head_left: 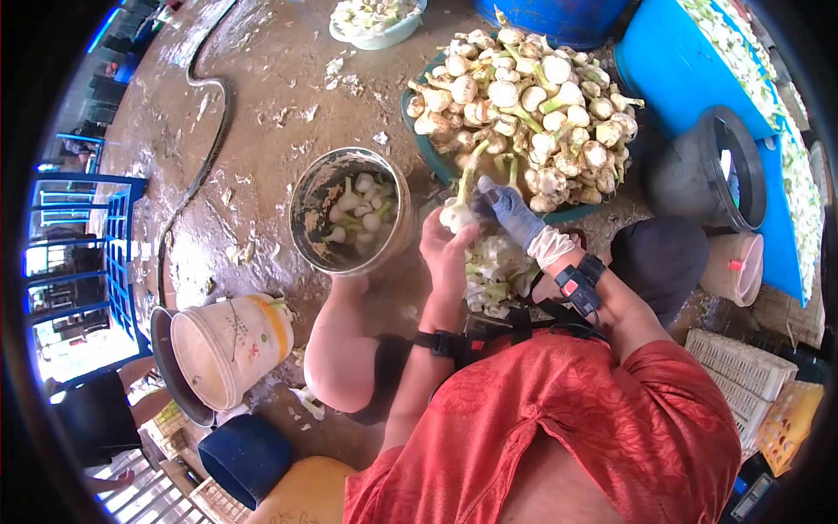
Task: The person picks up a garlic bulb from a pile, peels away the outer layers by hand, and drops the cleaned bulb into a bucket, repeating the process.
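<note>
My left hand point(447, 251), bare, is closed around a white garlic bulb point(456, 215) whose long pale stem points up. Right beside it, my right hand point(517, 218) wears a blue-grey glove, its fingers curled in by the bulb and stem. Something dark shows at the gloved fingers, and I cannot tell what it is. Beyond both hands, a green tub point(425, 144) is heaped with untrimmed, soil-stained garlic. To the left, a metal bucket point(299, 223) holds cleaned bulbs in cloudy water. Peeled skins and stem scraps point(491, 278) lie under my hands.
A black hose point(229, 113) runs over the wet floor. A white bucket point(231, 336) lies tipped at left, near a person point(92, 419). At right are a dark bucket point(690, 179) and a blue sheet point(676, 79) bordering more garlic. A pale basin point(375, 39) stands at the far side.
</note>
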`<action>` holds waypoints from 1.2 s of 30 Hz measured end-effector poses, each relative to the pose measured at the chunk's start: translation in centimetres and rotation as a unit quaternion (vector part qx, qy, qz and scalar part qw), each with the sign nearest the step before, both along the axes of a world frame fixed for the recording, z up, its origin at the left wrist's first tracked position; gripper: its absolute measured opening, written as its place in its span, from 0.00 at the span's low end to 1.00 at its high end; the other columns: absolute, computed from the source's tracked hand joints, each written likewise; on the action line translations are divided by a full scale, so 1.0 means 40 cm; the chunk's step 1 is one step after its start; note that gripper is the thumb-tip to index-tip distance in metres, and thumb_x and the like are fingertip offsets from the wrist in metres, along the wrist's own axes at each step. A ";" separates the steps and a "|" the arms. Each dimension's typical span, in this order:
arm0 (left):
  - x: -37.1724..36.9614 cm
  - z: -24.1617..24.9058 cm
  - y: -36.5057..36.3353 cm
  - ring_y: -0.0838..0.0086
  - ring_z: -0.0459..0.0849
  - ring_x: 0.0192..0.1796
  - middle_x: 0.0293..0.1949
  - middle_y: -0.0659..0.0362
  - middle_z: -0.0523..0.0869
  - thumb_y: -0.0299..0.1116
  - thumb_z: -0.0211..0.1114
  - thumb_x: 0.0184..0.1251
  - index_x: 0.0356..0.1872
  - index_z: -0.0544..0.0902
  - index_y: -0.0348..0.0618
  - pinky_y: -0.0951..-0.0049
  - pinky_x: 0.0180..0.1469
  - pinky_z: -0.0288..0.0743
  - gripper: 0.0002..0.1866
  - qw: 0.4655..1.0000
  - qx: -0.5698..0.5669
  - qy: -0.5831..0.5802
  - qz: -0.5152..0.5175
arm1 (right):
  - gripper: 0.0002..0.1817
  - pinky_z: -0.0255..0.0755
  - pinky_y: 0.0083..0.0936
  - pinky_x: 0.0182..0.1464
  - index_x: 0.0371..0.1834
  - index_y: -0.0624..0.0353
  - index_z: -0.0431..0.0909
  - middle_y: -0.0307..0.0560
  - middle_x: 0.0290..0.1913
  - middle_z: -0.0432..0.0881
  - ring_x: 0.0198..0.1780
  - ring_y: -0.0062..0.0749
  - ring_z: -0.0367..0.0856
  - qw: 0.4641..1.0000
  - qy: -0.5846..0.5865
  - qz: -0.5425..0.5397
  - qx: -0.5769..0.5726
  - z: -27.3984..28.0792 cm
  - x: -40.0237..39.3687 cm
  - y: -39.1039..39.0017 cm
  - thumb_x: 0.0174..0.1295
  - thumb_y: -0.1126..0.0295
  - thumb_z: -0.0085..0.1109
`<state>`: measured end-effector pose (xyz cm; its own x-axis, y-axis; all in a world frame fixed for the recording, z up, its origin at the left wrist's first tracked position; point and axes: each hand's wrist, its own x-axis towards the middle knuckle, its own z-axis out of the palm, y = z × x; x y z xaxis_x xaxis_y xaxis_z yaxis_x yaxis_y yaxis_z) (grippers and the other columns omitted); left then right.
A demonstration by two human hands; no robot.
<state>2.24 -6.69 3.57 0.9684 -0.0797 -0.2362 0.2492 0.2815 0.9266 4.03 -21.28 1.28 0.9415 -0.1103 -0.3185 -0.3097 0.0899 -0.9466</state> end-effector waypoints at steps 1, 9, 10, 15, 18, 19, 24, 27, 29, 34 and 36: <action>-0.002 0.011 -0.003 0.74 0.81 0.43 0.43 0.56 0.81 0.22 0.72 0.48 0.54 0.72 0.33 0.71 0.47 0.76 0.29 0.999 0.032 0.009 0.000 | 0.27 0.68 0.24 0.35 0.34 0.64 0.79 0.36 0.27 0.77 0.30 0.20 0.69 0.998 -0.002 0.049 -0.050 0.016 -0.006 -0.006 0.66 0.45 0.51; -0.025 0.007 0.011 0.75 0.80 0.40 0.41 0.57 0.80 0.24 0.76 0.39 0.53 0.72 0.32 0.74 0.46 0.75 0.34 0.978 0.204 -0.043 -0.018 | 0.15 0.66 0.20 0.31 0.32 0.62 0.79 0.35 0.25 0.75 0.28 0.15 0.67 0.995 0.009 0.041 -0.091 0.012 -0.009 0.047 0.63 0.59 0.60; -0.024 0.014 0.016 0.75 0.80 0.40 0.41 0.57 0.81 0.24 0.76 0.40 0.54 0.72 0.32 0.74 0.46 0.75 0.34 0.982 0.184 -0.021 -0.026 | 0.15 0.67 0.20 0.31 0.33 0.62 0.79 0.35 0.25 0.76 0.28 0.16 0.68 0.993 0.013 0.058 -0.100 0.016 -0.009 0.040 0.63 0.59 0.60; -0.018 0.000 0.032 0.73 0.82 0.38 0.41 0.55 0.82 0.24 0.69 0.46 0.53 0.73 0.33 0.75 0.42 0.78 0.28 0.997 0.072 -0.009 -0.012 | 0.13 0.69 0.26 0.31 0.33 0.67 0.79 0.41 0.25 0.80 0.27 0.19 0.70 0.996 -0.055 0.058 -0.051 0.043 -0.038 0.024 0.61 0.64 0.60; -0.009 -0.001 0.035 0.72 0.83 0.37 0.41 0.54 0.83 0.27 0.64 0.52 0.50 0.75 0.33 0.72 0.37 0.79 0.22 0.996 -0.070 0.061 -0.007 | 0.11 0.71 0.25 0.32 0.34 0.67 0.80 0.41 0.27 0.80 0.29 0.18 0.72 0.996 0.027 0.027 0.085 0.049 -0.048 0.018 0.60 0.67 0.60; -0.008 0.011 0.033 0.72 0.80 0.29 0.36 0.54 0.82 0.34 0.59 0.59 0.50 0.75 0.35 0.76 0.32 0.75 0.19 0.995 -0.080 0.065 -0.009 | 0.10 0.71 0.22 0.31 0.35 0.66 0.79 0.38 0.27 0.79 0.28 0.18 0.73 0.998 -0.011 0.048 0.039 0.013 -0.050 0.011 0.60 0.67 0.60; 0.015 -0.025 0.064 0.66 0.75 0.25 0.32 0.55 0.81 0.57 0.51 0.63 0.45 0.77 0.46 0.74 0.21 0.63 0.25 0.916 -0.295 0.267 -0.058 | 0.11 0.73 0.23 0.40 0.40 0.65 0.79 0.39 0.34 0.82 0.35 0.18 0.75 0.962 -0.120 0.102 -0.222 0.040 -0.069 0.010 0.57 0.70 0.63; 0.010 0.004 0.048 0.69 0.75 0.25 0.32 0.56 0.79 0.64 0.50 0.64 0.51 0.72 0.46 0.74 0.21 0.63 0.30 0.921 -0.237 0.283 -0.128 | 0.16 0.72 0.22 0.44 0.42 0.64 0.80 0.38 0.37 0.83 0.38 0.17 0.75 0.990 -0.124 0.057 -0.018 0.023 -0.067 0.008 0.54 0.66 0.69; -0.007 -0.013 0.032 0.72 0.74 0.24 0.32 0.57 0.79 0.61 0.52 0.64 0.51 0.72 0.46 0.75 0.21 0.63 0.29 0.963 -0.123 0.210 -0.115 | 0.16 0.72 0.22 0.44 0.43 0.64 0.80 0.38 0.38 0.82 0.39 0.17 0.75 0.994 -0.102 0.043 0.004 0.011 -0.080 0.016 0.54 0.67 0.68; -0.001 -0.019 0.052 0.77 0.71 0.19 0.25 0.60 0.78 0.59 0.59 0.61 0.47 0.74 0.46 0.78 0.19 0.63 0.26 0.982 -0.080 0.132 -0.105 | 0.09 0.72 0.19 0.40 0.42 0.63 0.80 0.35 0.35 0.82 0.36 0.16 0.75 0.992 -0.119 -0.009 0.033 0.036 -0.094 0.041 0.58 0.75 0.57; 0.005 -0.031 0.059 0.76 0.71 0.19 0.24 0.60 0.77 0.61 0.57 0.60 0.45 0.75 0.46 0.78 0.19 0.62 0.28 0.949 -0.215 0.200 -0.116 | 0.09 0.72 0.18 0.40 0.41 0.63 0.80 0.35 0.35 0.81 0.35 0.16 0.75 0.991 -0.093 -0.008 0.094 0.023 -0.090 0.037 0.58 0.76 0.56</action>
